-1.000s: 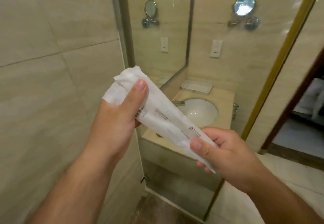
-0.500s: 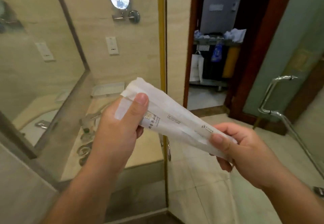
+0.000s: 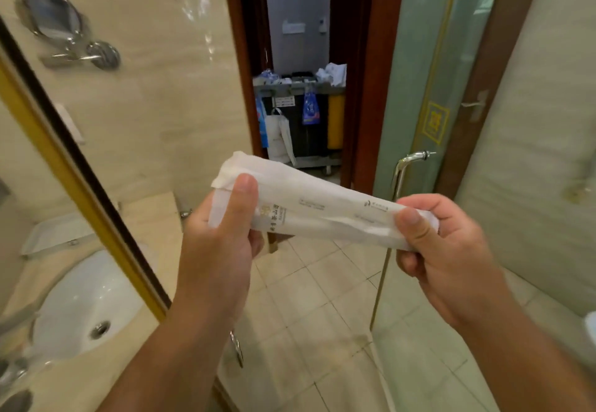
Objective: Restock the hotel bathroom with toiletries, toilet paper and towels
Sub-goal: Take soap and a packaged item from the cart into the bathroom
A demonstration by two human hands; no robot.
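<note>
White packet (image 3: 322, 215) stretched between left hand (image 3: 222, 250) and right hand (image 3: 448, 260), fingers (image 3: 243, 197) pinching its ends.

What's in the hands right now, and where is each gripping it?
A white paper packet with printed text, held at both ends: left hand pinches the upper-left end, right hand the lower-right end.

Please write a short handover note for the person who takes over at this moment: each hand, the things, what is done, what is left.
Left hand: grips the upper end of the white paper packet, thumb on top.
Right hand: pinches its lower end.
Things: the packet is in the air, facing the doorway; sink and tray are at lower left; the housekeeping cart stands outside the doorway.
Done: packet in hand.
Left: set it down, probably by the sink; toilet paper and towels, not identifiable in view.
</note>
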